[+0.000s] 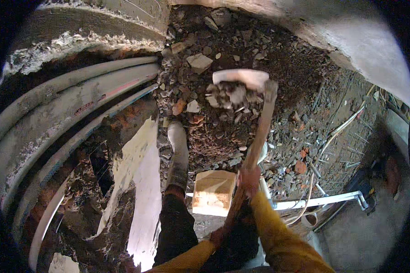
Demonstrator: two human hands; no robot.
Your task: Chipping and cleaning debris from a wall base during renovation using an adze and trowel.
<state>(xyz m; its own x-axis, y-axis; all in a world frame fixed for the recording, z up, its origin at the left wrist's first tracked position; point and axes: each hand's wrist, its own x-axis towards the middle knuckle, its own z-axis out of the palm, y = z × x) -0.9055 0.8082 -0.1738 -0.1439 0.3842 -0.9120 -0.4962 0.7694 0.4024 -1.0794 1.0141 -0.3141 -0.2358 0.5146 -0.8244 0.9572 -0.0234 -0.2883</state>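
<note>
I grip a long wooden-handled shovel [261, 132]. Its pale blade [241, 78] is lifted over the rubble and carries a heap of broken stone and dust. My right hand [249, 178] is closed on the handle about halfway up. My left hand [219, 236] holds the handle's lower end, close to my body. Both sleeves are mustard yellow. My left boot [177, 150] stands on the debris beside the wall.
Grey pipes [73, 104] run along a broken brick wall at left. Rubble [223, 41] covers the ground ahead. A pale block [212, 192] lies by my legs. A white pipe [323, 200] and thin wires [337, 132] lie at right, under a concrete ledge [369, 50].
</note>
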